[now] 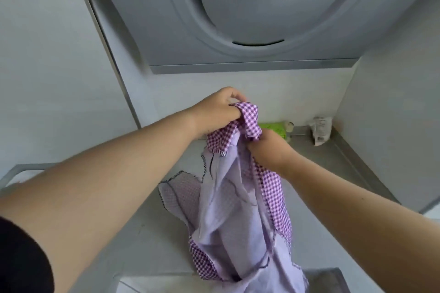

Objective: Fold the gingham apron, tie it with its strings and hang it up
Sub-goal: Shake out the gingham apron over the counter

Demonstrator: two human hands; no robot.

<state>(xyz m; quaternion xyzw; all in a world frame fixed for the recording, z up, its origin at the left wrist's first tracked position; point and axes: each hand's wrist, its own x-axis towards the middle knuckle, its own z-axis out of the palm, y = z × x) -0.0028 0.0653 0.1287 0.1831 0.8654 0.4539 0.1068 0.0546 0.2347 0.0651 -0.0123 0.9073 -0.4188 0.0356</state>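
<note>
The left hand [217, 112] grips the top of the purple and white gingham cloth apron [234, 197], fingers curled round it. Just below and beside it, the right hand [269, 147] holds the bunched cloth too. The apron hangs down from both hands over the grey counter [147, 233]. Behind the right hand lie a green packet [276, 129] and a white bag [320, 129]

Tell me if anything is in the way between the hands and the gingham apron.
Nothing visible is. The left hand and the right hand both already grip the gingham apron at its bunched top, and the rest hangs down over the grey counter. The green packet and the white bag lie behind, by the wall.
</note>
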